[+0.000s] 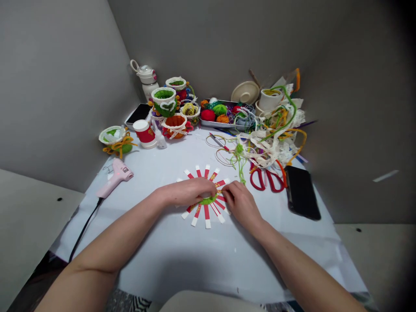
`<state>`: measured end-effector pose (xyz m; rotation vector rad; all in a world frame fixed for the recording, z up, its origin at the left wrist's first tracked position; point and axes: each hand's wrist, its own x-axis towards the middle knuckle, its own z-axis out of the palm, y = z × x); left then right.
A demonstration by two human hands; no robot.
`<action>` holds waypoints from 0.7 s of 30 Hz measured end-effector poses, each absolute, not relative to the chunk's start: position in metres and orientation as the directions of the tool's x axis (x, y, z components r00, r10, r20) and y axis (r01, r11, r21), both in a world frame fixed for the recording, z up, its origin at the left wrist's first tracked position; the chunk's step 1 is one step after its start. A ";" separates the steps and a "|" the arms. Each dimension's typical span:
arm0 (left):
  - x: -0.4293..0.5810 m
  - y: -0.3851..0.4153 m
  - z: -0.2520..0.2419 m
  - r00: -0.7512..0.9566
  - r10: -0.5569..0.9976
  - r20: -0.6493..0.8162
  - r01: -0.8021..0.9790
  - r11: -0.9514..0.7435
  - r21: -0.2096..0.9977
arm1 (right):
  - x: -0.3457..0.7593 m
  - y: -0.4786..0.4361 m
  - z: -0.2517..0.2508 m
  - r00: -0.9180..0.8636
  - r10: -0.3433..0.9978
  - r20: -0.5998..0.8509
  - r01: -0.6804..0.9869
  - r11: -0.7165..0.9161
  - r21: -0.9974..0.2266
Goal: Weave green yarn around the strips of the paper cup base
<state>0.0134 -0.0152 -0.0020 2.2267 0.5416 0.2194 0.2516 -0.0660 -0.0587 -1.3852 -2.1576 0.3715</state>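
Note:
A paper cup (207,212) cut into red and white strips lies splayed like a star on the white table. Green yarn (208,201) rings its middle. My left hand (198,191) reaches over from the left with its fingers curled down onto the centre, covering part of the ring and several strips. To the right, my right hand (238,199) is closed in a pinch at the strips beside the ring. What lies between its fingertips is too small to make out.
A pink glue gun (115,177) lies left on its black cord. Red-handled scissors (266,180) and a black phone (302,193) are to the right. Yarn-covered cups (164,102), a tray of yarn balls (224,125) and tangled lace (271,147) line the back.

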 end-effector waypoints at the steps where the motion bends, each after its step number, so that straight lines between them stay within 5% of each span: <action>1: 0.014 -0.015 -0.003 0.893 0.449 -0.014 0.303 -0.580 0.756 | 0.251 -0.064 -0.060 -0.302 0.905 0.299 0.738 0.421 -0.528; 7: 0.015 -0.019 -0.002 0.892 0.453 -0.010 0.316 -0.606 0.730 | 0.250 -0.067 -0.064 -0.226 0.926 0.302 0.702 0.369 -0.609; 15: 0.020 -0.032 0.002 0.760 0.650 -0.001 0.561 -0.654 0.508 | 0.251 -0.067 -0.065 -0.221 0.923 0.314 0.700 0.374 -0.608; 21: 0.024 -0.032 -0.004 0.713 0.701 -0.027 0.617 -0.608 0.499 | 0.252 -0.068 -0.065 -0.213 0.916 0.340 0.682 0.389 -0.619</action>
